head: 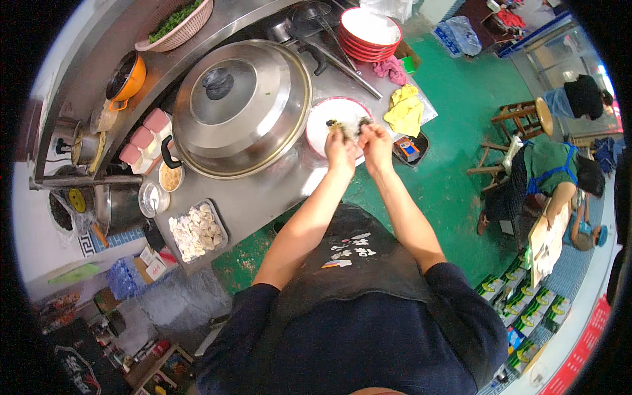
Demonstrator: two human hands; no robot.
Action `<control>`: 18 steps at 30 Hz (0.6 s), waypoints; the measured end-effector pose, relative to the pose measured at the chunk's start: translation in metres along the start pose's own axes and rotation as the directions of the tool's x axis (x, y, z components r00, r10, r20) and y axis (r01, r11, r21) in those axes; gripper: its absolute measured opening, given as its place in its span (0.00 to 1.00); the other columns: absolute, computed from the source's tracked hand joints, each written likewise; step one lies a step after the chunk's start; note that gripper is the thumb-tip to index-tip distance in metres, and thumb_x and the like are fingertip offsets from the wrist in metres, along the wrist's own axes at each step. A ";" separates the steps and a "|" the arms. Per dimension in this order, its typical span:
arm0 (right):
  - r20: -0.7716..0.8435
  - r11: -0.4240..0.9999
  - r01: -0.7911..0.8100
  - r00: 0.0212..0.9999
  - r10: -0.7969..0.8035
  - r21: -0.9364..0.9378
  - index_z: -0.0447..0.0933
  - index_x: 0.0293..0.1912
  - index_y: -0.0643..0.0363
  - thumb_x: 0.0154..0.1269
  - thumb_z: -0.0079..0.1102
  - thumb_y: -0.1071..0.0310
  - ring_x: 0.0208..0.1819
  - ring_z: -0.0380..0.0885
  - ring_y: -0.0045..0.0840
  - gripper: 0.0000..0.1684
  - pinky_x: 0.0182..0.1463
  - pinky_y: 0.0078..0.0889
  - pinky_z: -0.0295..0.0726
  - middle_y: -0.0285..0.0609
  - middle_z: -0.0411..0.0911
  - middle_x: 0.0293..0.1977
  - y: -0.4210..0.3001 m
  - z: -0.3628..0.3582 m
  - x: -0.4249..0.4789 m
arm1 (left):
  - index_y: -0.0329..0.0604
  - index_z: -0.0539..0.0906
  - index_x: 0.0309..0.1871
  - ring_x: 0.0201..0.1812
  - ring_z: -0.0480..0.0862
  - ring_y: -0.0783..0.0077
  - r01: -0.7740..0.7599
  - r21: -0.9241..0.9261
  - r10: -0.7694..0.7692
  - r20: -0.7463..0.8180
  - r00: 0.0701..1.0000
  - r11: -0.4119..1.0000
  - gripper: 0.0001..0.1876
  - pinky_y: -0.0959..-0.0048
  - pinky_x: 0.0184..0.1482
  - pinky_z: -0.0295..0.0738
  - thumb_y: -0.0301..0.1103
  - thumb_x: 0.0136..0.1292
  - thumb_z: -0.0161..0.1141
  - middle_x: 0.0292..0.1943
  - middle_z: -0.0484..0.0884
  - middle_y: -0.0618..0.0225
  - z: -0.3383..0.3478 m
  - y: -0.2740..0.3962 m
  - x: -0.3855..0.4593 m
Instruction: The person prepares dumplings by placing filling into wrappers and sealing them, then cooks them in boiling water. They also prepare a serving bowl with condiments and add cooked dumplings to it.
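A round white bowl with a red rim sits at the counter's near edge, beside a large lidded steel wok. Both my hands are over this bowl, close together. In the fingers of my left hand is a pale, yellowish and dark clump of food. My right hand pinches a dark shred of food, possibly dried seaweed; motion blur hides its exact kind. More dark bits show against the white of the bowl, just above my left fingertips.
Stacked red-rimmed bowls, a yellow cloth and a long-handled ladle lie beyond the bowl. Left are a tray of dumplings, seasoning tubs and pink-lidded boxes. A person in a green shirt works at a board.
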State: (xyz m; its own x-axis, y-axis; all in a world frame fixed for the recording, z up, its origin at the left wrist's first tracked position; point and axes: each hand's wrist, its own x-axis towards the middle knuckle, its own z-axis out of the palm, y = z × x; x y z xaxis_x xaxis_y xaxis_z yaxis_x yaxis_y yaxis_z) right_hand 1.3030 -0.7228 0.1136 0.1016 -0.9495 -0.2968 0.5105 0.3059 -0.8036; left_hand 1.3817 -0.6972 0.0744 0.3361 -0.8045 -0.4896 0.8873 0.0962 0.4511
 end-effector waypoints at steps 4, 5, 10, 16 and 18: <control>0.074 0.987 -0.054 0.995 0.066 -0.152 0.73 0.39 0.62 0.62 0.56 0.73 0.21 0.71 0.17 0.05 0.25 0.18 0.73 0.34 0.73 0.24 -0.009 -0.017 0.032 | 0.46 0.69 0.43 0.18 0.67 0.80 -0.041 0.340 0.083 -0.111 0.990 0.940 0.09 0.81 0.16 0.60 0.40 0.71 0.45 0.29 0.71 0.71 0.007 0.009 0.012; 0.098 0.952 -0.124 0.983 0.157 -0.278 0.74 0.41 0.63 0.63 0.56 0.73 0.21 0.73 0.17 0.07 0.25 0.17 0.75 0.35 0.74 0.25 -0.016 -0.012 0.034 | 0.45 0.69 0.45 0.19 0.71 0.78 -0.021 0.516 0.084 -0.099 0.992 0.856 0.09 0.80 0.16 0.64 0.39 0.71 0.44 0.31 0.72 0.69 0.002 0.012 0.014; 0.202 0.719 -0.131 0.912 0.357 -0.683 0.70 0.55 0.67 0.67 0.50 0.66 0.25 0.82 0.27 0.20 0.19 0.20 0.75 0.47 0.76 0.46 -0.019 -0.025 0.066 | 0.40 0.66 0.57 0.24 0.78 0.70 0.105 0.569 0.022 -0.212 0.977 0.816 0.17 0.74 0.19 0.74 0.38 0.70 0.42 0.43 0.75 0.58 -0.001 0.018 0.003; 0.369 0.634 0.212 0.921 0.126 -0.744 0.71 0.52 0.67 0.66 0.49 0.70 0.31 0.82 0.30 0.17 0.28 0.24 0.79 0.49 0.77 0.46 -0.023 -0.046 0.068 | 0.41 0.60 0.65 0.33 0.81 0.71 0.143 0.733 0.063 -0.246 0.967 0.665 0.28 0.72 0.28 0.78 0.37 0.64 0.53 0.46 0.76 0.57 -0.056 0.049 -0.042; 0.553 0.378 0.467 0.818 0.158 -0.799 0.71 0.52 0.66 0.66 0.48 0.71 0.33 0.81 0.27 0.17 0.34 0.25 0.79 0.48 0.76 0.48 -0.006 -0.043 0.064 | 0.40 0.65 0.62 0.32 0.80 0.73 0.018 0.730 0.138 -0.154 0.978 0.683 0.24 0.74 0.29 0.78 0.36 0.64 0.52 0.45 0.77 0.59 -0.074 0.049 -0.053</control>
State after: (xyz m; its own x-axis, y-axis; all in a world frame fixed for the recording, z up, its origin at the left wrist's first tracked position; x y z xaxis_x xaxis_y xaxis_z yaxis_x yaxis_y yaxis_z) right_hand 1.2698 -0.7825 0.0775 0.6358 -0.7672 -0.0848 -0.4419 -0.2718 -0.8549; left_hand 1.4309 -0.6063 0.0670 0.4998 -0.6838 -0.5317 0.3818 -0.3770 0.8438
